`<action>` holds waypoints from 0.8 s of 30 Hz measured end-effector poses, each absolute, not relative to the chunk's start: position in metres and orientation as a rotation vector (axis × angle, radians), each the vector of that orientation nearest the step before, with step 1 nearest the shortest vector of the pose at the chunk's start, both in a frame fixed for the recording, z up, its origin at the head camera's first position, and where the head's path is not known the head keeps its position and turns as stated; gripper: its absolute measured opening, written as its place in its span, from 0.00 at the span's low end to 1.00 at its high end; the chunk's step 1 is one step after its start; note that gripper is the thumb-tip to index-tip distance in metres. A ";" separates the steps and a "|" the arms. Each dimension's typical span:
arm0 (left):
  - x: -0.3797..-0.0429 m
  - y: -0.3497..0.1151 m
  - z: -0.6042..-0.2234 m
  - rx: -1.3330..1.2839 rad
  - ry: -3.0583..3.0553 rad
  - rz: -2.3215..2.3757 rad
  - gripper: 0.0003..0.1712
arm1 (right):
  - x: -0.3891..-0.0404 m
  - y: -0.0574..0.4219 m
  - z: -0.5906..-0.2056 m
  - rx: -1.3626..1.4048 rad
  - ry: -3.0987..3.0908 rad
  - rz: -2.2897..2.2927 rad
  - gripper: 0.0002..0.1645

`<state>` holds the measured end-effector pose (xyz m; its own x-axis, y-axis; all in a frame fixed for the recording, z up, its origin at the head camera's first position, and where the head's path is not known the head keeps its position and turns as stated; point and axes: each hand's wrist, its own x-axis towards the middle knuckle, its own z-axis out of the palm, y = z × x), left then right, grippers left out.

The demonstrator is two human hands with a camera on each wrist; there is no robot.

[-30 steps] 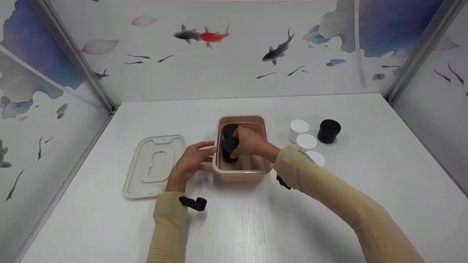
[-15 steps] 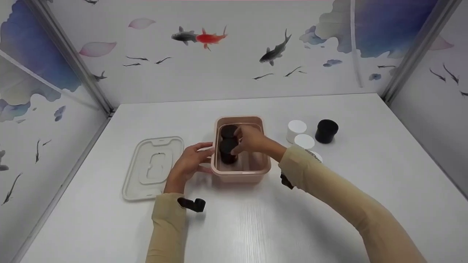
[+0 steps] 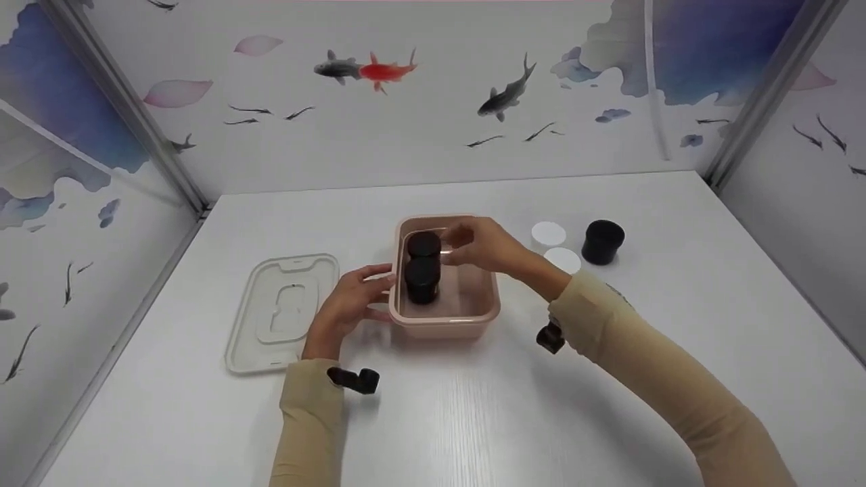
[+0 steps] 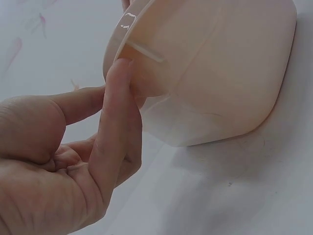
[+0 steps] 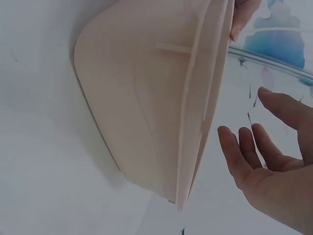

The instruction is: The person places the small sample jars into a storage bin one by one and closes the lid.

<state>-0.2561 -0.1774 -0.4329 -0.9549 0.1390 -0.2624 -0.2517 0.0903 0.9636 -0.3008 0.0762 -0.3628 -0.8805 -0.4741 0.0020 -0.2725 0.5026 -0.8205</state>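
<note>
Inside the pink plastic box stand two black round tubs, one behind the other along its left side. My left hand holds the box at its left rim, with thumb and a finger at the lip in the left wrist view. Over the box's right half is my right hand. Its fingers are loosely bent and hold nothing, apart from the tubs; the right wrist view shows the gap between its thumb and fingers.
A translucent lid lies flat to the left of the box. On the right stand white round tubs, partly hidden by the right arm, and another black tub. A printed wall panel rises behind the table.
My right hand has let go of the front black tub and moved up and to the right, away from it. The tub stays in the box. My left hand stays at the rim.
</note>
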 end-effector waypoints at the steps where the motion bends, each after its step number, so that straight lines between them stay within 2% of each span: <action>1: -0.256 -0.177 -0.433 -0.110 2.083 1.940 0.29 | -0.299 0.079 -0.362 -0.633 2.516 -1.342 0.26; 6: -0.256 -0.177 -0.434 -0.116 2.085 1.940 0.29 | -0.287 0.092 -0.356 -0.635 2.504 -1.418 0.29; 13: -0.256 -0.177 -0.435 -0.129 2.109 1.910 0.29 | -0.273 0.113 -0.346 -0.592 2.541 -1.562 0.28; 24: -0.255 -0.177 -0.433 -0.123 2.111 1.913 0.28 | -0.269 0.157 -0.340 -0.431 2.679 -1.754 0.31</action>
